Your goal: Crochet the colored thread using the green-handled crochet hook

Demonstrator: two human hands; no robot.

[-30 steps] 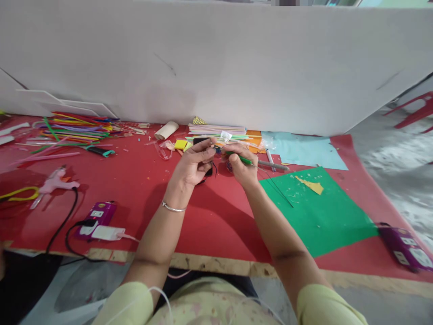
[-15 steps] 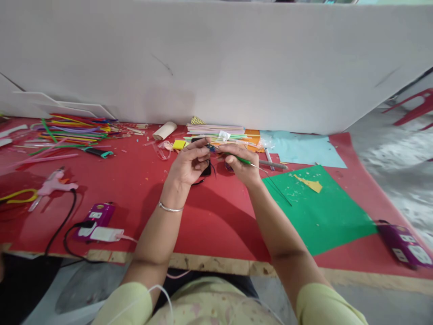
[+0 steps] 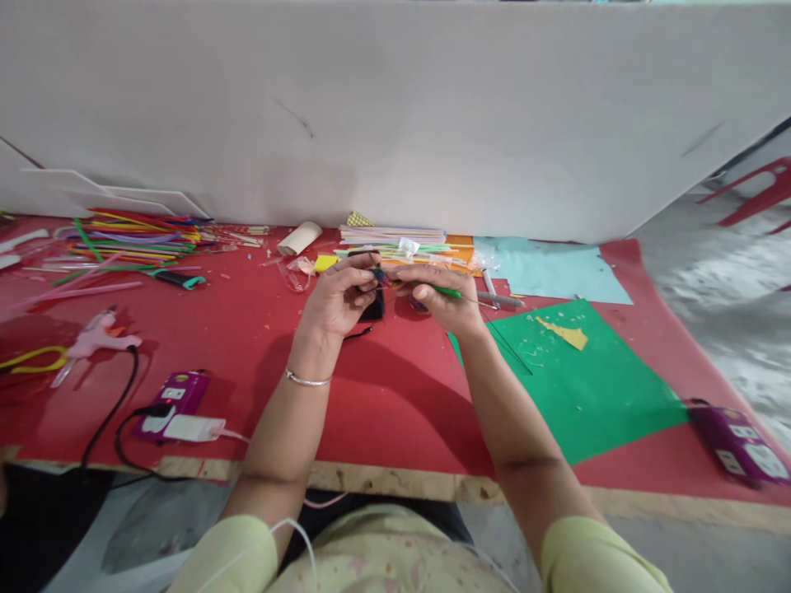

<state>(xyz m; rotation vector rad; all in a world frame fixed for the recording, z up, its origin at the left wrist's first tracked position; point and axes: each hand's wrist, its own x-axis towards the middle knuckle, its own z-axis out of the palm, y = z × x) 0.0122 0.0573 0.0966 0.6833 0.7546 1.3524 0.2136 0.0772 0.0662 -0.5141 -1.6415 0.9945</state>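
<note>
From the wooden edge (image 3: pixel 420 483) at six o'clock to the white partition (image 3: pixel 432 123) at twelve, red sheeting (image 3: pixel 395 395) spreads beneath the left hand (image 3: pixel 337 298), pinching a small dark piece (image 3: pixel 379 274) midway, and the right hand (image 3: pixel 450 298), gripping a green-handled tool (image 3: pixel 446 291).

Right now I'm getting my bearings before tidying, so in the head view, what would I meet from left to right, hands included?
Yellow looped handle, pink glue gun, left purple socket box, left hand, right hand, yellow scrap, right purple socket box.
</note>
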